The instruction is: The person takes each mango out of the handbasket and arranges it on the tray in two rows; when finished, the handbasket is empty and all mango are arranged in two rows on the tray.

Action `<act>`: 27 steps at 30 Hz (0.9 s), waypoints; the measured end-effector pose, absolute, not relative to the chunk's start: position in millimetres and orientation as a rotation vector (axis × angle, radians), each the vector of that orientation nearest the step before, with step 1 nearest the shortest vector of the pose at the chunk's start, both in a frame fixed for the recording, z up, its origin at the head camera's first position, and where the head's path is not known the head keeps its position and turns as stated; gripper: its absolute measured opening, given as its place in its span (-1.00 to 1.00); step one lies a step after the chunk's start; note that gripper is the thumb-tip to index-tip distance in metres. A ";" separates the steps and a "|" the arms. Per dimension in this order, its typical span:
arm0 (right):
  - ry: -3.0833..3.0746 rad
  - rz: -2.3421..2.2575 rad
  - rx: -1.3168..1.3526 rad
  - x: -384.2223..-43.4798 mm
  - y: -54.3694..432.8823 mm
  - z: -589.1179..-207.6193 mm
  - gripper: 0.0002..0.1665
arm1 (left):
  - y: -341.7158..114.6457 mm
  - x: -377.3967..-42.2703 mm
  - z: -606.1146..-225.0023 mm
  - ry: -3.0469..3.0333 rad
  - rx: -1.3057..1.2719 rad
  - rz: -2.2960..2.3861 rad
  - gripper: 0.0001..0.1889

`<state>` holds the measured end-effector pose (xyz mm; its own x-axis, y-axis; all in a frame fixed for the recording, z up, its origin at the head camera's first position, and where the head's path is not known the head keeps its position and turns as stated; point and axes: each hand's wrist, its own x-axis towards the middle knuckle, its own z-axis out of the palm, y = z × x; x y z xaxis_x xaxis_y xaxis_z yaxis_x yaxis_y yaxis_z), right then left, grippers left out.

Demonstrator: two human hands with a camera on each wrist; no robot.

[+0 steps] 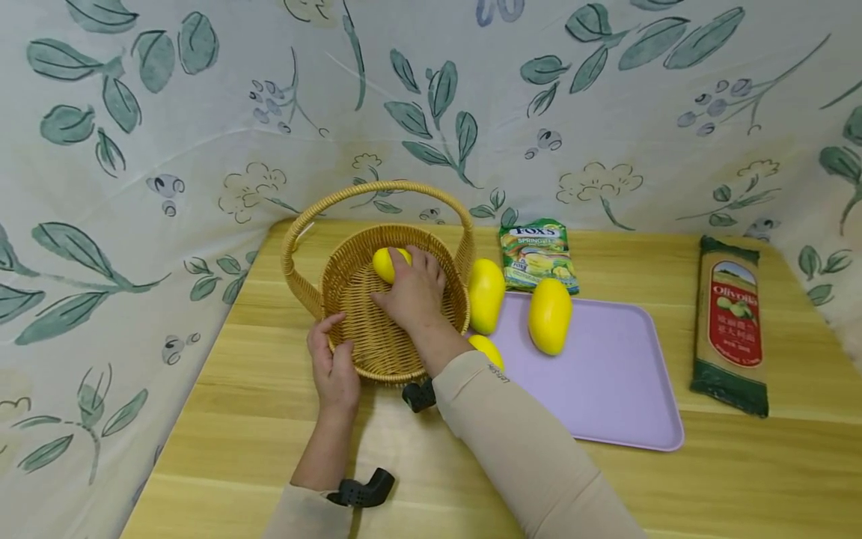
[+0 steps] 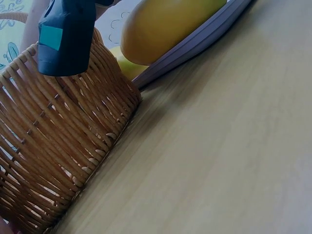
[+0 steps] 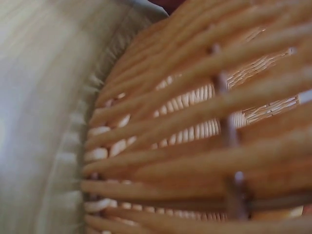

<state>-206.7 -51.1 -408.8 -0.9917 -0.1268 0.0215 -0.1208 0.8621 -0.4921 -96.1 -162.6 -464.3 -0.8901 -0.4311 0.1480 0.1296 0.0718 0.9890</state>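
Note:
A round wicker basket (image 1: 380, 329) with a tall arched handle stands on the wooden table. Inside it, toward the back, lies a yellow mango (image 1: 385, 266). My right hand (image 1: 416, 292) reaches down into the basket and holds that mango, its fingers over the fruit's right side and partly hiding it. At the front left, my left hand (image 1: 335, 374) grips the basket's rim, with a finger hooked over the edge. The left wrist view shows the woven outer wall (image 2: 63, 141) low on the tabletop. Close-up weave (image 3: 195, 141) fills much of the right wrist view.
Right of the basket is a lilac tray (image 1: 606, 389). One mango (image 1: 550, 317) lies on it, another (image 1: 486, 296) stands close to the basket, and a third (image 1: 488, 350) is partly behind my right forearm. A green candy bag (image 1: 539, 256) and a pasta pack (image 1: 730, 326) lie farther off.

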 end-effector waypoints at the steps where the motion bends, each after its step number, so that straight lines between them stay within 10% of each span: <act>1: 3.022 -0.790 -0.194 -206.6 -50.9 -408.6 -0.01 | -162.8 -96.2 -464.7 -1.955 0.298 -1.871 -0.54; 27: 3.004 -0.743 -0.172 -206.9 -53.4 -413.3 -0.13 | -163.1 -95.8 -464.9 -1.956 0.299 -1.861 -0.55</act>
<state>-206.9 -53.4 -413.3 -0.9929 -0.1178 -0.0142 -0.0976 0.8788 -0.4671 -95.8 -163.1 -464.9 -0.8878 -0.4341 0.1526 0.1307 0.0801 0.9882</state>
